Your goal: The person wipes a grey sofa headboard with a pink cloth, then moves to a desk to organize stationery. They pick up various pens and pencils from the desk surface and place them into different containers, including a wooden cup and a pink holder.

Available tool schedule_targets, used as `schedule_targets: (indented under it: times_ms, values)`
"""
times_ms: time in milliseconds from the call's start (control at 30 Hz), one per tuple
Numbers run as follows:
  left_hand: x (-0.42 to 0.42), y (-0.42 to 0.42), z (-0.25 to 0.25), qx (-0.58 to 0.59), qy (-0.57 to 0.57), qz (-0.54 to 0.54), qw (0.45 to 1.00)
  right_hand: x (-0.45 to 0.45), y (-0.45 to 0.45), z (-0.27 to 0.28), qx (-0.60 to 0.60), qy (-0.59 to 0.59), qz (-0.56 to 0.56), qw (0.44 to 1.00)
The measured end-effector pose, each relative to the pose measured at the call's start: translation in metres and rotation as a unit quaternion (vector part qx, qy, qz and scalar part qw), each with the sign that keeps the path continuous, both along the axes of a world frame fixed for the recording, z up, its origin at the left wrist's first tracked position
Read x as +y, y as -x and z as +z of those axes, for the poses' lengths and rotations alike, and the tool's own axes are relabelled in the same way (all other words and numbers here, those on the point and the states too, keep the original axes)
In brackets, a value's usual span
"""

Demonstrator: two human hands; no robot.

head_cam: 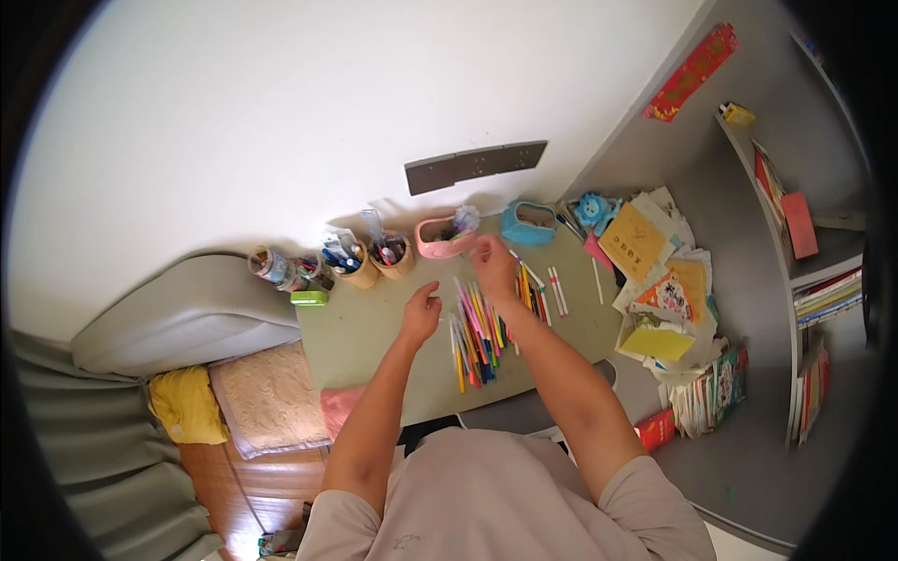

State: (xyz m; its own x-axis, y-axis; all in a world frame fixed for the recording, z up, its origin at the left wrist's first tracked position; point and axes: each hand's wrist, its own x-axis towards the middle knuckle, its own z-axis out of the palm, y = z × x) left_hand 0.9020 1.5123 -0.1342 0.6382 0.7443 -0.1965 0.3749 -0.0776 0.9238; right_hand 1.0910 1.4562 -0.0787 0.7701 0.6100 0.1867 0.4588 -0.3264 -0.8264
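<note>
My left hand [421, 313] is over the desk, left of a heap of colored pens and pencils [477, 333]. Its fingers are loosely bent and apart, with nothing visible in them. Just beyond the heap, my right hand [494, 270] is curled beside a pink pen holder [443, 248]; whether its fingers hold anything cannot be made out. A fluffy pale purple item [466, 218] shows at that holder's opening. To the right of it stands a blue holder [527, 224]. Part of the heap is hidden by my right forearm. Two white markers [558, 291] lie side by side, right of the heap.
Along the wall stand two wooden pen cups [360, 272] with pens and a clear jar [270, 265]. A small green device [309, 298] is at the desk's left edge. Papers and envelopes [637, 242] pile up at right, beside gray shelves [758, 280]. A blue plush toy [595, 210] sits behind.
</note>
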Motion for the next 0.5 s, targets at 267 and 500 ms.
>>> schedule_targets:
  times_ms: [267, 500]
  values:
    - [-0.048, 0.036, -0.027, 0.070, 0.138, -0.022, 0.988, -0.096, 0.071, -0.039, -0.027, 0.288, 0.163, 0.943]
    - [-0.067, 0.050, -0.034, 0.056, 0.126, -0.033, 0.990, -0.108, 0.108, -0.024, -0.015, 0.315, 0.136, 0.939]
